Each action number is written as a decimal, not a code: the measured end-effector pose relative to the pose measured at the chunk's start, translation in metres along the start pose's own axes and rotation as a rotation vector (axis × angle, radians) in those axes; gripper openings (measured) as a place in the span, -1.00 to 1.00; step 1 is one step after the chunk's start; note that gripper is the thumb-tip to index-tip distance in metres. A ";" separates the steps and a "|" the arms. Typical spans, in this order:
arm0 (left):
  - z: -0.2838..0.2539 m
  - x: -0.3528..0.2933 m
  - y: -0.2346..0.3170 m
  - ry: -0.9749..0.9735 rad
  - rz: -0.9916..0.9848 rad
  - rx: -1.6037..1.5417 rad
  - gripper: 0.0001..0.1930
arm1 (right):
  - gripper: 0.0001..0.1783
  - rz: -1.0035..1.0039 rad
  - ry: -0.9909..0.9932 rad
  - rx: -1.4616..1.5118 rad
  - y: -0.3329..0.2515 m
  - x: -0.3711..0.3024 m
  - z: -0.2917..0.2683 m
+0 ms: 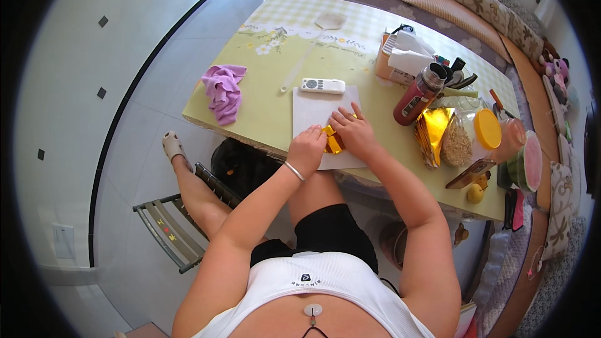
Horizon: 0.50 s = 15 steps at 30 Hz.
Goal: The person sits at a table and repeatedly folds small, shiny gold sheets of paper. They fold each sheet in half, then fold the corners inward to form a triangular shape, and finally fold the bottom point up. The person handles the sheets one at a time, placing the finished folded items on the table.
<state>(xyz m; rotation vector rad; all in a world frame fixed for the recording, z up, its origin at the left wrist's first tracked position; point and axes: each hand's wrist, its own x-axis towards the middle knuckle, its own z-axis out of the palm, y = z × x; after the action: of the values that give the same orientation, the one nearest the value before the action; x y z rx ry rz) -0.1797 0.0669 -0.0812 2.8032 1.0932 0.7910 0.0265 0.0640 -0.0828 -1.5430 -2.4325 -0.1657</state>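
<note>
The biggest thing here is the bench (263, 109), covered in a green and yellow cloth. A white board (308, 107) is laid at its near side, approx. at the rim, maybe slightly over it (can't be told for sure). If it's leaned on there, it could prob. tip or slide, and the work w/ it.

A tissue box (389, 67) is parked at the far right, w/ a big jar w/ a yellow lid (487, 129) nearer. A dark red thermos (416, 100) is stood between them, apparently uncapped, so a spill could be caused by a bumped right arm. Same risk for the phone (469, 174) propped close to the front edge, tbh.

The left hand (307, 150) is bunched at the left side of the gold foil piece (334, 143), fingers close together; whether it's pinched can't be told. The right hand (352, 133) is laid over its right side, fingers a bit spread. The remote (322, 86) is left at the board's far edge.

Smallest is that foil, on the board btwn both hands. If it's pulled unevenly, a rip or crooked crease could be caused, imo.
</note>
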 end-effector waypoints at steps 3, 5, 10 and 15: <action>-0.007 -0.025 -0.003 0.018 0.027 0.100 -0.64 | -0.44 0.094 -0.110 0.210 0.016 -0.018 0.004; -0.011 -0.045 -0.006 -0.032 -0.042 0.101 -0.56 | -0.35 0.155 -0.122 0.300 0.023 -0.031 -0.001; -0.029 -0.057 0.000 -0.048 -0.142 0.011 -0.56 | -0.29 0.094 -0.189 0.224 0.018 -0.051 -0.021; -0.036 -0.062 -0.008 -0.009 -0.164 -0.137 -0.57 | -0.40 0.055 -0.143 0.084 -0.005 -0.060 -0.040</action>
<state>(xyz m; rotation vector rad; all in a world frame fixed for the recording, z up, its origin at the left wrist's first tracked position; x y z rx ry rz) -0.2409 0.0277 -0.0794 2.5644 1.1999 0.8027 0.0527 0.0006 -0.0607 -1.6336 -2.4658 0.0575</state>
